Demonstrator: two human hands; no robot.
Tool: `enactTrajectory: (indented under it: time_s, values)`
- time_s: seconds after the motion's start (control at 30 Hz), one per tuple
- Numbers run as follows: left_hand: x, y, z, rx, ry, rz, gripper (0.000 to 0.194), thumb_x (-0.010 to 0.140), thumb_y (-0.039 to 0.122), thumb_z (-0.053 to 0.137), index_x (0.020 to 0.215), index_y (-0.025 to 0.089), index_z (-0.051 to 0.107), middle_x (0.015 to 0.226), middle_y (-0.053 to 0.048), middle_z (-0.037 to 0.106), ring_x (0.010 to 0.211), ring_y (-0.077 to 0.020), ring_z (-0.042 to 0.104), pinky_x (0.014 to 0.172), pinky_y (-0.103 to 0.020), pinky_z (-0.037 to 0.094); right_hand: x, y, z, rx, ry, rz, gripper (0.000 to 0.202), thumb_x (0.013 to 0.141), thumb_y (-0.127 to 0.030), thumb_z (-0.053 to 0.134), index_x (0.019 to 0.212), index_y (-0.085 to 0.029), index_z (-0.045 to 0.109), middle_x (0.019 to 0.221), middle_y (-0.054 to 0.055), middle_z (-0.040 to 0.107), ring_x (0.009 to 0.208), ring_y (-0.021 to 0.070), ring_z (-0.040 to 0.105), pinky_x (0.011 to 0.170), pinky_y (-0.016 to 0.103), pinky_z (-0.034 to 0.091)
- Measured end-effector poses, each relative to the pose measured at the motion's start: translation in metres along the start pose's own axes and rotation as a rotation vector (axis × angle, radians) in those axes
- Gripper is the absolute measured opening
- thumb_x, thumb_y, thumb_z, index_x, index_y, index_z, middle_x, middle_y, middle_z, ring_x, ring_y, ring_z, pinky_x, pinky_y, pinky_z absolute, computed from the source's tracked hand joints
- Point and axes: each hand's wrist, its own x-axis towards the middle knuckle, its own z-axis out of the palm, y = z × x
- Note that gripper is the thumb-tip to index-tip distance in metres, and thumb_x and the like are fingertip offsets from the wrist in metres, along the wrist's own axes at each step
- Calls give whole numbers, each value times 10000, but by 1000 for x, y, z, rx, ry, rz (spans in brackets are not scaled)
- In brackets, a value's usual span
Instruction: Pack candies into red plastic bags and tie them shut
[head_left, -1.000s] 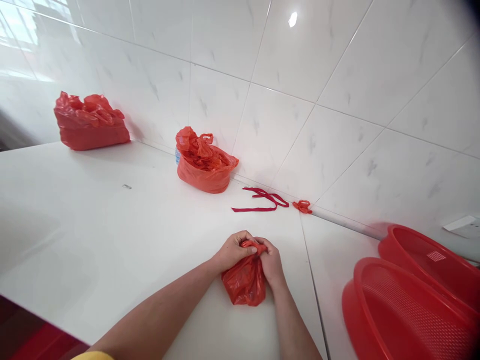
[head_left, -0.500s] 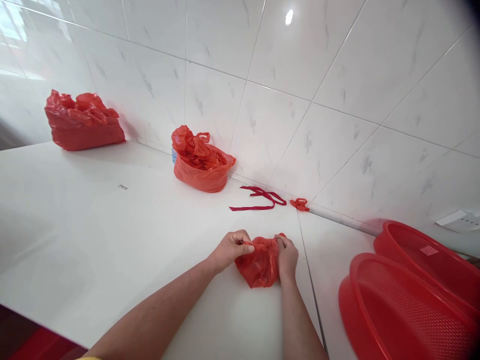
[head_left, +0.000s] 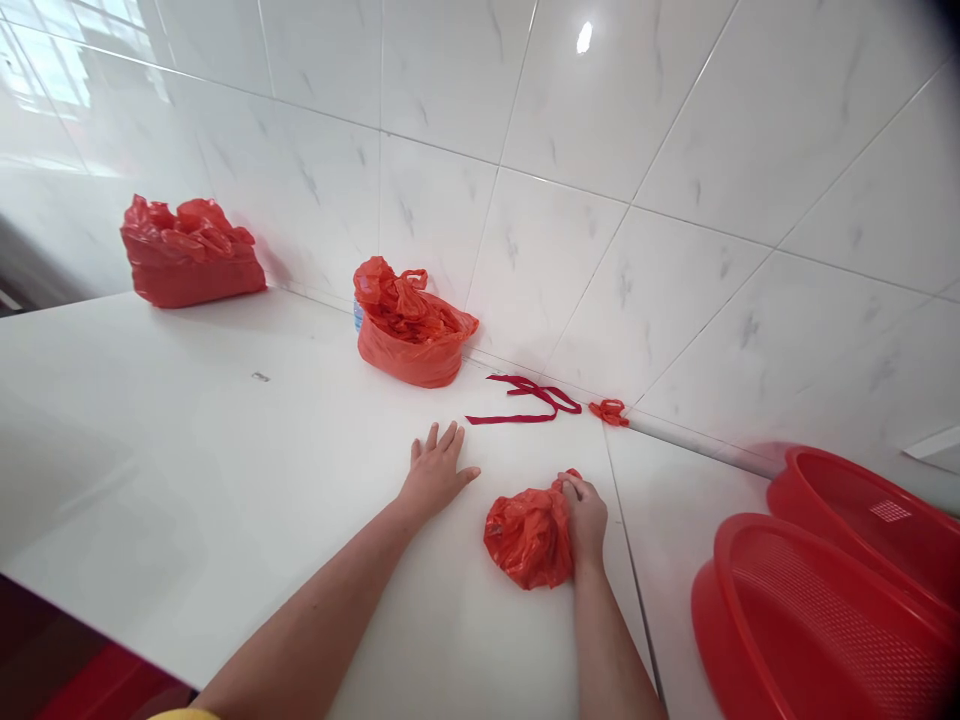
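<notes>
A crumpled red plastic bag [head_left: 527, 538] rests on the white table, bunched at its upper right. My right hand [head_left: 586, 520] is closed on that gathered part. To the left of the bag, my left hand [head_left: 435, 470] is open with fingers spread, apart from the bag and holding nothing; whether it touches the tabletop I cannot tell. Just beyond it lies a dark red ribbon [head_left: 517, 418] in loose loops. A small knotted piece of red plastic [head_left: 610, 411] sits at the wall beside the ribbon.
Along the tiled wall stand a stuffed red bag [head_left: 416, 345] and a larger red bag [head_left: 196, 270] farther left. Two red perforated baskets [head_left: 739, 600] lean at the right, past a seam in the white table [head_left: 225, 500]. A small scrap [head_left: 260, 377] lies at left.
My left hand has let go of the red bag, moved left and away, and spread its fingers. My right hand still grips the bag, which now hangs together in a rounder bunch.
</notes>
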Motion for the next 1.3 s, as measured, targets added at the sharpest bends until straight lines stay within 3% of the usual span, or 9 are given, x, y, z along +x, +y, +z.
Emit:
enactTrajectory:
  time_s: [0.13,0.37,0.5,0.93,1.07,1.2,1.3]
  values:
    - [-10,-7,0,148,-139,101,686,862,569,358,1435,197,290,1523,-77,208,1392,-351,125,1089,-577,123,0,-2,-1,0,7,-4,330,742,-375,476,904,-177,685,997,66,669,946,229,599,834,325,437]
    - [-52,-23,-18,176,-195,260,679,881,594,282,1451,230,229,1521,-59,195,1398,-316,136,1100,-534,148,-3,-3,-2,18,-3,-26,324,752,-378,480,913,-186,685,999,58,675,936,223,604,826,318,445]
    - [-87,-36,-30,195,-175,267,677,886,592,281,1458,242,190,1522,-54,181,1399,-298,146,1106,-504,150,-4,-2,-3,10,-2,-35,331,745,-374,472,911,-181,684,1009,69,672,959,232,595,863,336,432]
    - [-196,-96,-77,352,-49,-68,712,882,589,308,1471,257,84,1528,-50,169,1398,-280,159,1112,-452,169,-1,-1,-11,-165,-40,2,383,679,-388,497,921,-166,693,1075,107,669,1048,292,582,961,394,388]
    - [-225,-103,-87,372,-39,-178,720,879,599,298,1473,245,97,1528,-53,164,1400,-283,147,1113,-458,161,-3,-2,-10,-155,-7,19,302,670,-360,510,848,-199,693,1074,97,674,1052,296,589,986,407,384]
    - [-245,-98,-103,345,-38,-252,697,870,594,334,1457,239,212,1510,-57,239,1385,-282,211,1102,-452,194,-8,-7,-9,-131,6,24,218,677,-351,521,770,-232,678,1072,88,677,1074,301,584,998,399,382]
    - [-257,-95,-116,282,38,-284,515,894,528,340,1308,262,493,1373,-49,491,1264,-247,435,1014,-375,340,-13,-15,-8,-140,11,47,186,662,-336,515,739,-249,661,1093,73,672,1090,295,577,1010,377,374]
